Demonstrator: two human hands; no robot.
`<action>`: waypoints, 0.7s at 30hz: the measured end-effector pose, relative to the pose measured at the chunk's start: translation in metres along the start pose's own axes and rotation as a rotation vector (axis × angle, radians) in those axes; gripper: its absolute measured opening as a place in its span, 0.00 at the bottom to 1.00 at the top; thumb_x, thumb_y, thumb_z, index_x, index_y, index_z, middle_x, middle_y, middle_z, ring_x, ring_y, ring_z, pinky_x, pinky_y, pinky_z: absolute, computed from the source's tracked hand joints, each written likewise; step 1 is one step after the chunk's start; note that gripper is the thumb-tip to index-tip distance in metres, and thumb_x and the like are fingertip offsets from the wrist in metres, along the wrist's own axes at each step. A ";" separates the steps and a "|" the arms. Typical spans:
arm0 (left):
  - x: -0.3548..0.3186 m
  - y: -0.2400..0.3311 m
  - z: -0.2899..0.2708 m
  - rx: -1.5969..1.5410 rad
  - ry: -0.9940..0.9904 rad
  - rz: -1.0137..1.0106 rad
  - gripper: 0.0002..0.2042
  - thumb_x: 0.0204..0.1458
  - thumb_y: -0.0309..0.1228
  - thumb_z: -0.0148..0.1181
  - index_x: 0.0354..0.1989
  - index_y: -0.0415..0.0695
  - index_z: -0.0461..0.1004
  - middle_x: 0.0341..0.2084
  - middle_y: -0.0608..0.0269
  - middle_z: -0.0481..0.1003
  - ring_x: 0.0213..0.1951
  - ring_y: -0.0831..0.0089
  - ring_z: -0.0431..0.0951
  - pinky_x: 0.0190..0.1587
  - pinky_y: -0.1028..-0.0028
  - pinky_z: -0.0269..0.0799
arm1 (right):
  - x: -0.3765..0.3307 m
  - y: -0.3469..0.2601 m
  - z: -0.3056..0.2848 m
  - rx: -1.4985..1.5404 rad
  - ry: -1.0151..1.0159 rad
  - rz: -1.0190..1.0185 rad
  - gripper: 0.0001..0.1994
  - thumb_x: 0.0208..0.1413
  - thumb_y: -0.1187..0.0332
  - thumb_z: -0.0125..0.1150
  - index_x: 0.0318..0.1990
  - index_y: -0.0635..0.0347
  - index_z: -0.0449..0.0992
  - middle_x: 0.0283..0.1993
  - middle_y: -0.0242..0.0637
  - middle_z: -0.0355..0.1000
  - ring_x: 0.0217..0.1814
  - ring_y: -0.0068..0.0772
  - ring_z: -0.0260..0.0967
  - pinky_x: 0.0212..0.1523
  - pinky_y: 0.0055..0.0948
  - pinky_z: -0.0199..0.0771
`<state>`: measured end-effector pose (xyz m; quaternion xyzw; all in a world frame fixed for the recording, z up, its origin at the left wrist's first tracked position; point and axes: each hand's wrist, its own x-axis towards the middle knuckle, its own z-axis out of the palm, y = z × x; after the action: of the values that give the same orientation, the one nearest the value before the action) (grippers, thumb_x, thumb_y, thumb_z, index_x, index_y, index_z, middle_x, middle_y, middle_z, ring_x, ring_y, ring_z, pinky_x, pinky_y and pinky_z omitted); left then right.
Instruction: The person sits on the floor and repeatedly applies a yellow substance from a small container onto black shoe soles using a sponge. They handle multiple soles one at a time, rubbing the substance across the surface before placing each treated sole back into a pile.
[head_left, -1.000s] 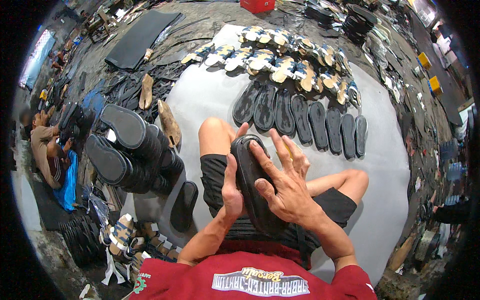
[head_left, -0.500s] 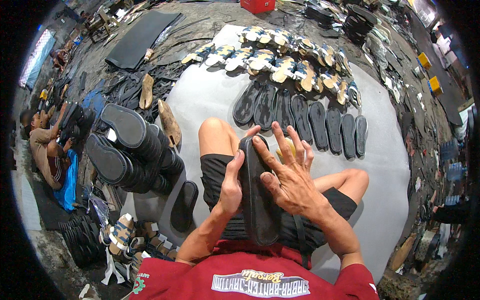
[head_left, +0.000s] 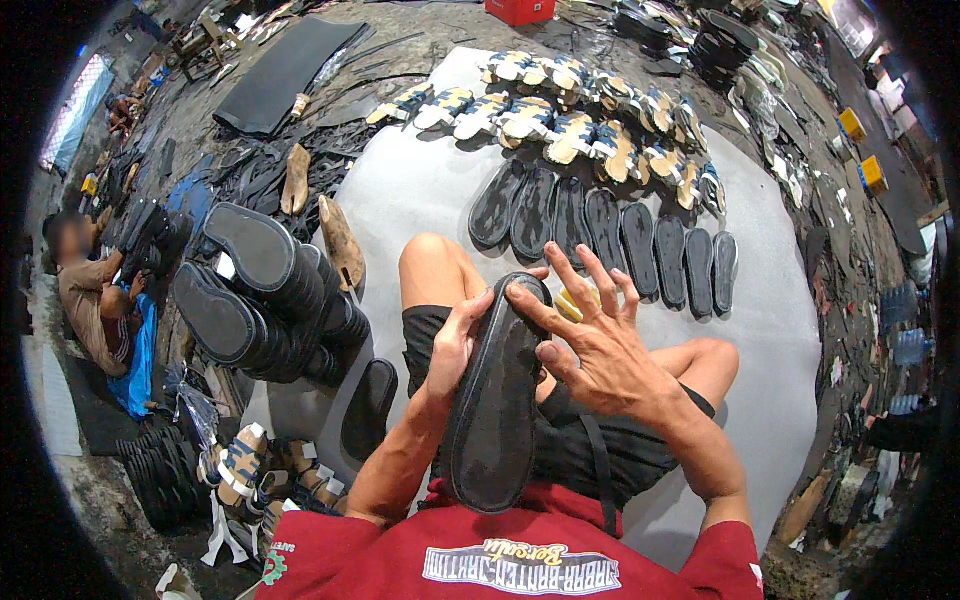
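A black shoe sole [head_left: 492, 410] is tilted over my lap, its far end pointing away from me. My left hand [head_left: 458, 345] grips it by the left edge, thumb on top and fingers underneath. My right hand [head_left: 600, 345] has its fingers spread, with the index fingertip on the sole's upper right edge. Partly hidden behind those fingers is something yellow [head_left: 577, 303]. Beyond my hands, several black soles [head_left: 602, 228] with patchy shiny surfaces lie in a row on the grey sheet [head_left: 400, 190]. One more dark sole [head_left: 370, 408] lies left of my lap.
Rows of sandal uppers with tan insoles [head_left: 526, 120] fill the sheet's far part. Stacked black soles [head_left: 255, 285] stand at left, near wooden shoe lasts [head_left: 341, 243]. Finished-looking sandals [head_left: 242, 465] lie lower left. Another person [head_left: 90, 290] sits far left. Scraps surround the sheet.
The sole has turned so its near end swings left and its top face shows more. My left hand turned with it; my right hand shifted slightly right, index finger still at the far end.
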<state>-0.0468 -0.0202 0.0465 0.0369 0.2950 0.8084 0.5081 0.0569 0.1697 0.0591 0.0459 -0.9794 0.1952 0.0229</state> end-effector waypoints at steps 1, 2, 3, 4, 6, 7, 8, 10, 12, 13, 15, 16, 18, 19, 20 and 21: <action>0.000 0.000 -0.001 -0.032 0.003 -0.020 0.30 0.75 0.48 0.32 0.79 0.44 0.57 0.51 0.51 0.81 0.39 0.65 0.87 0.43 0.66 0.88 | -0.001 0.001 -0.002 -0.016 -0.012 -0.011 0.28 0.74 0.40 0.45 0.80 0.16 0.61 0.90 0.40 0.36 0.89 0.59 0.31 0.80 0.69 0.25; -0.001 0.001 -0.001 -0.064 0.007 -0.040 0.30 0.75 0.48 0.32 0.79 0.44 0.57 0.51 0.51 0.81 0.38 0.64 0.87 0.42 0.66 0.88 | -0.001 0.002 -0.003 -0.032 -0.023 -0.023 0.28 0.74 0.40 0.45 0.80 0.16 0.61 0.90 0.40 0.37 0.89 0.59 0.31 0.80 0.69 0.25; -0.001 0.001 -0.001 -0.095 0.011 -0.059 0.30 0.75 0.48 0.32 0.79 0.45 0.57 0.50 0.50 0.81 0.38 0.64 0.88 0.42 0.65 0.89 | -0.002 0.002 -0.005 -0.047 -0.035 -0.035 0.29 0.74 0.40 0.46 0.80 0.16 0.61 0.90 0.40 0.37 0.89 0.58 0.31 0.80 0.68 0.25; -0.001 0.001 -0.002 -0.105 0.010 -0.065 0.30 0.76 0.47 0.32 0.79 0.44 0.58 0.50 0.50 0.81 0.38 0.64 0.88 0.42 0.65 0.88 | -0.002 0.001 -0.007 -0.050 -0.045 -0.042 0.28 0.74 0.40 0.45 0.80 0.18 0.62 0.90 0.40 0.36 0.90 0.57 0.30 0.80 0.66 0.23; 0.001 0.001 -0.006 -0.126 0.009 -0.077 0.29 0.76 0.47 0.32 0.78 0.43 0.59 0.49 0.49 0.82 0.38 0.64 0.88 0.43 0.65 0.88 | -0.002 -0.001 -0.011 -0.056 -0.065 -0.058 0.28 0.75 0.40 0.42 0.78 0.22 0.66 0.90 0.40 0.36 0.90 0.54 0.28 0.81 0.61 0.18; 0.003 -0.001 -0.011 -0.113 0.067 -0.093 0.29 0.76 0.46 0.32 0.78 0.43 0.59 0.50 0.49 0.82 0.38 0.65 0.87 0.43 0.65 0.88 | -0.003 -0.003 -0.010 -0.061 -0.063 -0.066 0.27 0.74 0.41 0.44 0.78 0.20 0.66 0.90 0.40 0.36 0.90 0.54 0.27 0.81 0.61 0.18; 0.005 -0.003 -0.017 -0.100 0.125 -0.109 0.29 0.76 0.46 0.32 0.78 0.42 0.60 0.51 0.50 0.82 0.38 0.66 0.87 0.43 0.65 0.88 | -0.005 -0.005 -0.009 -0.067 -0.061 -0.073 0.27 0.73 0.42 0.47 0.78 0.19 0.66 0.90 0.41 0.36 0.90 0.55 0.27 0.81 0.61 0.19; 0.008 -0.003 -0.012 -0.098 0.222 -0.080 0.29 0.76 0.45 0.32 0.77 0.41 0.61 0.51 0.52 0.82 0.38 0.68 0.87 0.43 0.66 0.88 | -0.008 -0.009 -0.005 -0.086 -0.052 -0.099 0.28 0.71 0.44 0.52 0.78 0.16 0.66 0.90 0.41 0.36 0.90 0.56 0.27 0.81 0.61 0.20; 0.016 0.001 0.013 -0.122 0.295 0.005 0.29 0.76 0.45 0.33 0.76 0.41 0.62 0.50 0.55 0.82 0.39 0.69 0.86 0.43 0.67 0.88 | -0.010 -0.017 -0.005 -0.063 -0.080 -0.117 0.28 0.71 0.43 0.52 0.78 0.15 0.65 0.90 0.41 0.36 0.90 0.56 0.26 0.81 0.62 0.19; 0.016 -0.003 -0.008 -0.103 0.094 0.026 0.29 0.75 0.43 0.33 0.76 0.39 0.62 0.53 0.54 0.80 0.44 0.68 0.85 0.47 0.66 0.87 | -0.013 -0.020 -0.005 -0.044 -0.085 -0.135 0.28 0.72 0.42 0.52 0.78 0.15 0.65 0.90 0.41 0.36 0.90 0.56 0.26 0.81 0.62 0.19; 0.016 -0.009 -0.041 -0.304 -0.329 0.046 0.29 0.73 0.39 0.36 0.75 0.33 0.63 0.65 0.48 0.75 0.55 0.62 0.84 0.58 0.62 0.84 | -0.023 -0.031 0.002 -0.036 -0.168 -0.181 0.28 0.75 0.38 0.45 0.81 0.13 0.58 0.91 0.39 0.34 0.91 0.57 0.23 0.80 0.70 0.21; 0.017 -0.005 -0.042 -0.265 -0.274 0.054 0.29 0.73 0.38 0.38 0.76 0.34 0.61 0.60 0.49 0.78 0.53 0.62 0.84 0.58 0.61 0.84 | -0.025 -0.029 0.003 0.008 -0.163 -0.205 0.29 0.75 0.37 0.45 0.81 0.13 0.57 0.91 0.41 0.33 0.91 0.57 0.22 0.80 0.71 0.22; 0.019 0.005 -0.035 -0.077 -0.083 0.133 0.28 0.74 0.43 0.37 0.74 0.38 0.65 0.50 0.50 0.81 0.45 0.62 0.85 0.50 0.60 0.85 | -0.027 -0.019 0.007 0.149 -0.075 -0.227 0.30 0.75 0.40 0.45 0.82 0.18 0.57 0.90 0.45 0.33 0.90 0.60 0.23 0.79 0.75 0.24; 0.024 0.008 -0.036 0.021 0.019 0.222 0.28 0.75 0.46 0.37 0.72 0.40 0.68 0.47 0.48 0.81 0.43 0.59 0.85 0.48 0.59 0.85 | -0.025 -0.011 0.012 0.242 0.006 -0.214 0.30 0.75 0.43 0.45 0.82 0.22 0.57 0.90 0.48 0.32 0.90 0.62 0.25 0.78 0.77 0.25; 0.027 0.011 -0.036 0.134 0.145 0.308 0.28 0.75 0.48 0.37 0.69 0.42 0.72 0.44 0.45 0.82 0.40 0.55 0.85 0.47 0.58 0.85 | -0.019 -0.004 0.016 0.414 0.094 -0.043 0.30 0.74 0.49 0.46 0.82 0.32 0.60 0.90 0.52 0.33 0.90 0.64 0.28 0.80 0.74 0.29; 0.032 0.017 -0.071 -0.152 0.079 0.182 0.30 0.74 0.54 0.36 0.63 0.41 0.75 0.44 0.45 0.82 0.40 0.55 0.84 0.46 0.59 0.84 | -0.010 0.009 0.014 0.466 0.224 0.014 0.29 0.74 0.57 0.43 0.81 0.38 0.62 0.89 0.52 0.37 0.89 0.64 0.33 0.81 0.67 0.33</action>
<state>-0.1012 -0.0296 -0.0105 -0.0070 0.2478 0.8721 0.4219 0.0656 0.1739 0.0421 0.0213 -0.8997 0.4195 0.1185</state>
